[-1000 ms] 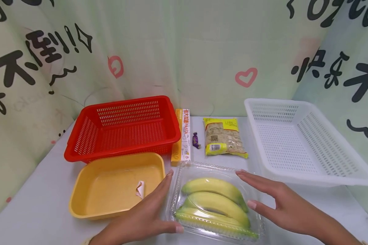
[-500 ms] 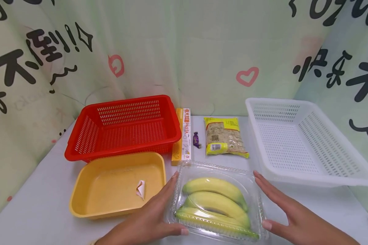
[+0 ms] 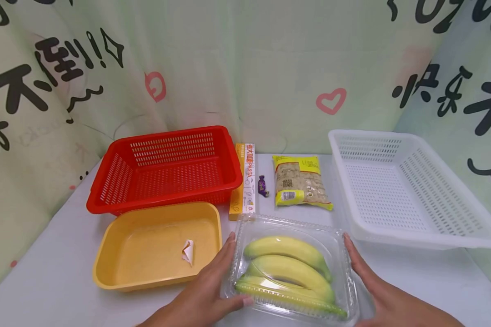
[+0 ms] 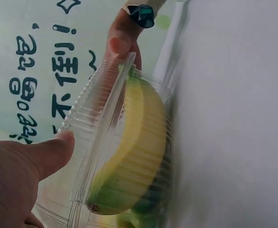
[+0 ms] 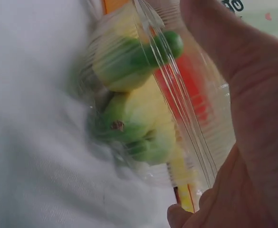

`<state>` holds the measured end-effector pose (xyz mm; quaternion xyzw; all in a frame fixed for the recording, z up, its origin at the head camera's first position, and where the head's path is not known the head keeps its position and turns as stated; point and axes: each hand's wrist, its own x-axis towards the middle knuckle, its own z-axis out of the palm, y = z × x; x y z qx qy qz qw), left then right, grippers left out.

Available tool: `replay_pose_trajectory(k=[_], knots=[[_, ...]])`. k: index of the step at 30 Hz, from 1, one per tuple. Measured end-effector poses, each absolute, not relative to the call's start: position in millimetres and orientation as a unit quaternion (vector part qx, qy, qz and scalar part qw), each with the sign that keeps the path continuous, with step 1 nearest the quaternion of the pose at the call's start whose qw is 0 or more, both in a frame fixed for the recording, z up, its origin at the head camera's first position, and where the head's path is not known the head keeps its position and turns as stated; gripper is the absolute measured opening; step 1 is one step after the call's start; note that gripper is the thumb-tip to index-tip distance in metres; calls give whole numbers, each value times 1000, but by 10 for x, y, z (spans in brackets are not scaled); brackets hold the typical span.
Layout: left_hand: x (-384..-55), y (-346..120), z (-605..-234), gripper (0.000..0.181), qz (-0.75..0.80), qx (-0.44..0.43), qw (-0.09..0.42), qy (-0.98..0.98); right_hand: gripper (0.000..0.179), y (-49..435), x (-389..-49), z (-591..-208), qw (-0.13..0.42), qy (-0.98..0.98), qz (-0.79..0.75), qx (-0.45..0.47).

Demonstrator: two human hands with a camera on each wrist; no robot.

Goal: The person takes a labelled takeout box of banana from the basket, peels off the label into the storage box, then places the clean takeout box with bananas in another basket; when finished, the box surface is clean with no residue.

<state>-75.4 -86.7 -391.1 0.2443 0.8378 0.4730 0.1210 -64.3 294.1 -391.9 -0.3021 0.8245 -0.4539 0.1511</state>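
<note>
In the head view, a clear plastic clamshell box (image 3: 294, 229) of yellow-green bananas (image 3: 288, 268) sits at the front middle of the table, its lid down. My left hand (image 3: 200, 290) grips its left side, thumb at the front corner and fingers along the edge. From the opposite side my right hand (image 3: 386, 288) holds the box, fingers along the right edge; the thumb is partly cut off by the frame. Ribbed box walls and a banana (image 4: 139, 142) show in the left wrist view, beside my left thumb. Blur covers the green banana ends (image 5: 129, 123) in the right wrist view.
A yellow basin (image 3: 147, 277) with a crumpled pinkish-white piece (image 3: 187, 252) stands left, a red basket (image 3: 176, 200) behind it. Behind the box lie a pasta box (image 3: 243, 181), a purple-wrapped candy (image 3: 263, 186) and a yellow-and-clear food bag (image 3: 300, 181). A white basket (image 3: 425, 238) stands right.
My right hand has moved right and down from above the lid to the box's right side. My left hand has shifted slightly right, closer against the box, which has barely moved.
</note>
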Motion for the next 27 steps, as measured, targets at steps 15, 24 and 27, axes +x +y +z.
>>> replay_pose_trajectory(k=[15,24,27], knots=[[-735,-899,-3816,102,479,227,108,841,125,2793,-716,-3873,93,835,-451,-301],[-730,-909,-3736,102,465,248,72,847,123,2794,-726,-3770,102,826,-465,-301],[-734,-913,-3701,99,453,266,41,850,124,2796,-731,-3720,98,831,-455,-303]])
